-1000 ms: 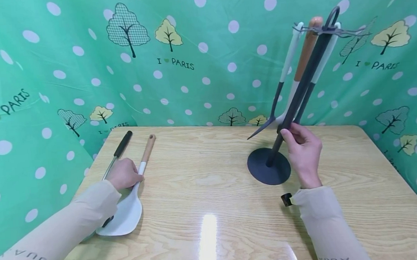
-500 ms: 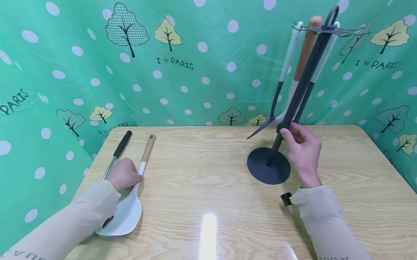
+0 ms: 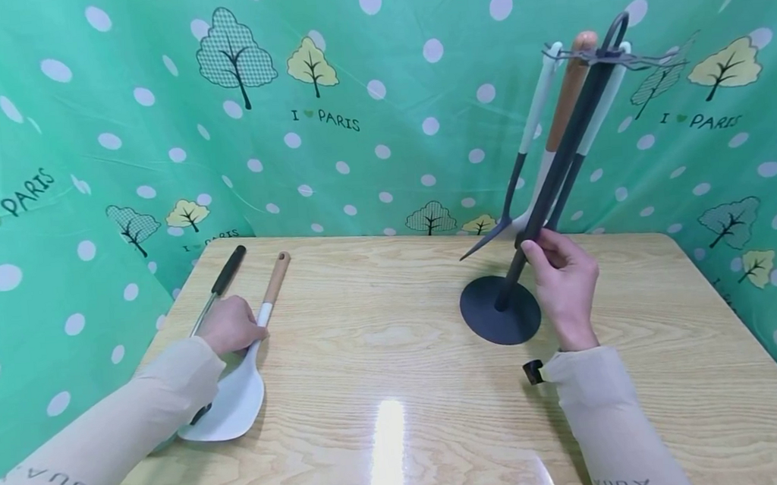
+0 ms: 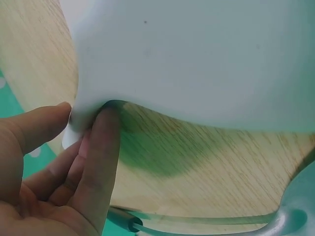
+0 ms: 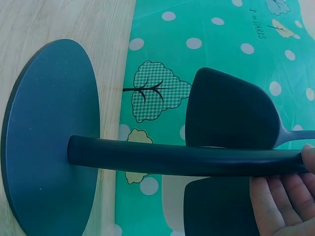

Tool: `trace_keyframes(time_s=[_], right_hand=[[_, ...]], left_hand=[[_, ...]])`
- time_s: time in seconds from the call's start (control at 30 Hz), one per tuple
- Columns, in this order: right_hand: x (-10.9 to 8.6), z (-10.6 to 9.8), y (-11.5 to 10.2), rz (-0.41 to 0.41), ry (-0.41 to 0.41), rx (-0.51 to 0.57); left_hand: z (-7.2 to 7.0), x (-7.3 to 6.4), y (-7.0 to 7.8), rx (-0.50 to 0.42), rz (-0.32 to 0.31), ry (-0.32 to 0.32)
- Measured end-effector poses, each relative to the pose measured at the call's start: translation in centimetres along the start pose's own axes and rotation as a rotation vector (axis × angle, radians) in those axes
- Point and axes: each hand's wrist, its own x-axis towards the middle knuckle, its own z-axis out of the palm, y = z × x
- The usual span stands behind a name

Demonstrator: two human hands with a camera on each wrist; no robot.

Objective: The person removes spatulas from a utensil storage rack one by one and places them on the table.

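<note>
My left hand (image 3: 232, 325) pinches the neck of a white turner (image 3: 226, 409) with a wooden handle, at the left of the table. In the left wrist view, its broad blade (image 4: 187, 64) spreads above the fingers. Beside it lies a long utensil with a black handle (image 3: 229, 269) and a metal shaft; my arm hides most of its head. At the right, my right hand (image 3: 565, 282) grips the black pole of a utensil stand (image 3: 563, 160). A black turner (image 5: 231, 108) with a pale green handle, a wooden-handled utensil (image 3: 567, 99) and another pale-green-handled one (image 3: 604, 115) hang from it.
The stand's round black base (image 3: 500, 311) rests on the wood-grain table (image 3: 381, 327). Wire hooks (image 3: 627, 58) ring the top of the pole. A green patterned cloth (image 3: 368, 160) closes off the back and sides. A small black device (image 3: 533, 372) sits at the right cuff.
</note>
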Motion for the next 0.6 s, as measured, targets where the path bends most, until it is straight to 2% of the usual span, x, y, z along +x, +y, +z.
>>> trace_keyframes(time_s=[0.3, 0.6], right_hand=[[0.0, 0.0, 0.3, -0.001, 0.003, -0.006], [-0.1, -0.1, 0.0, 0.016, -0.001, -0.013]], left_hand=[[-0.6, 0.1, 0.2, 0.019, -0.002, 0.001], [-2.0, 0.3, 1.4, 0.016, 0.044, 0.018]])
